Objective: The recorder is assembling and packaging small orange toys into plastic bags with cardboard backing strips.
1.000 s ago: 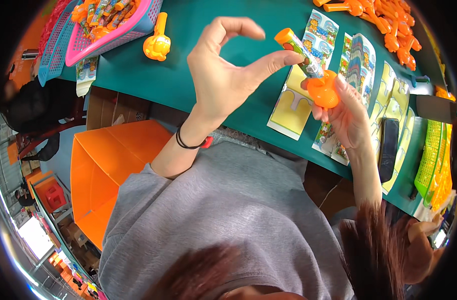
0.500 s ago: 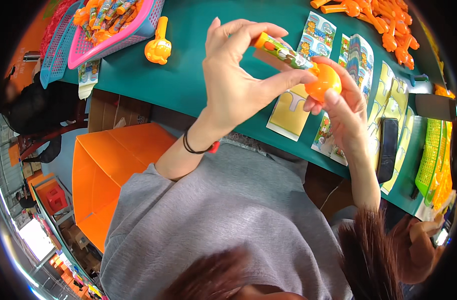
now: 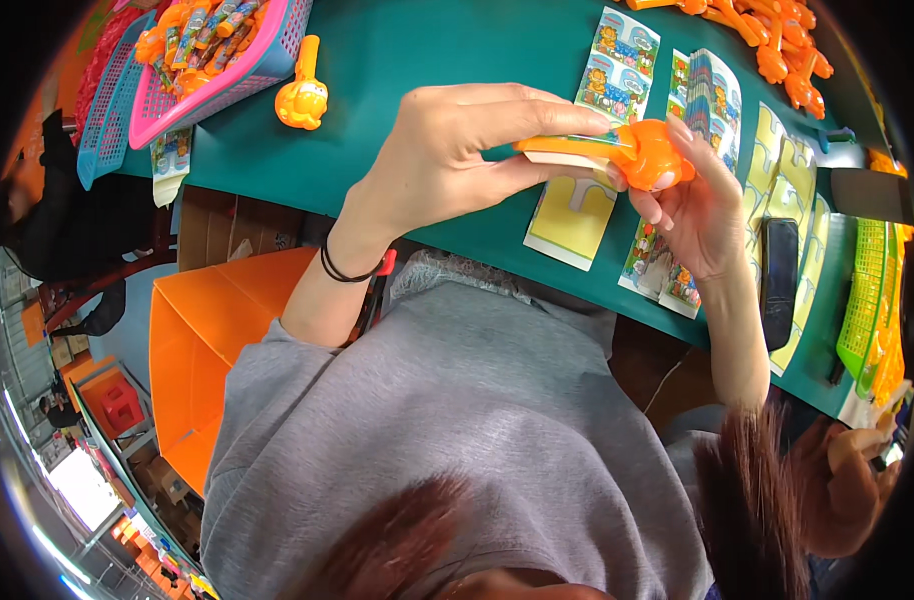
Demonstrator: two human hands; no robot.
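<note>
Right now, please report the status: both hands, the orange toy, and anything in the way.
Left hand and right hand both grip the orange toy above the green table. Printed cards lie beneath. Nothing between the hands.

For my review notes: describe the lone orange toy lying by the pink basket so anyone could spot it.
On the green table, look to the pink basket at its left end. Just right of it lies an orange cat-shaped toy, alone and untouched, unlike the one in both hands.
</note>
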